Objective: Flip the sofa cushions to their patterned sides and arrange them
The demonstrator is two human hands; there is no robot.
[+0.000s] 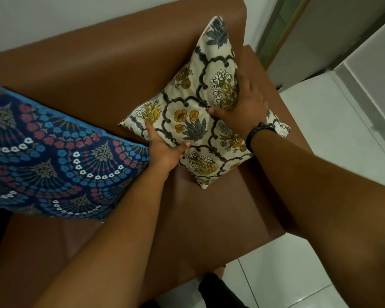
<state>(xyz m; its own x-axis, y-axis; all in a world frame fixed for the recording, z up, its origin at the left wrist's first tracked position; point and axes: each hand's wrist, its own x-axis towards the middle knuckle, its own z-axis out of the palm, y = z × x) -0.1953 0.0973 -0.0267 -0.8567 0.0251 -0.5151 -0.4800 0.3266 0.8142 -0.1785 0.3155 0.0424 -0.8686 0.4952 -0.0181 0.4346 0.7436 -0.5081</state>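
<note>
Cream floral cushion sits cornerwise at centre right of the frame, patterned face up, leaning against the back of the brown sofa beside the armrest; left hand grips its lower-left edge, thumb on top; right hand presses flat on its upper-right face, fingers fairly straight; blue patterned cushion lies at the left, just beside the left hand.

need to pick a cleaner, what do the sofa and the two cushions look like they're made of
Sofa: brown leather or faux leather, I can't tell which; smooth, with a soft sheen and no weave.
Cream cushion: printed woven cloth, likely cotton, matte; it creases under the right hand.
Blue cushion: also printed cloth, matte, with a plain blue border.
</note>
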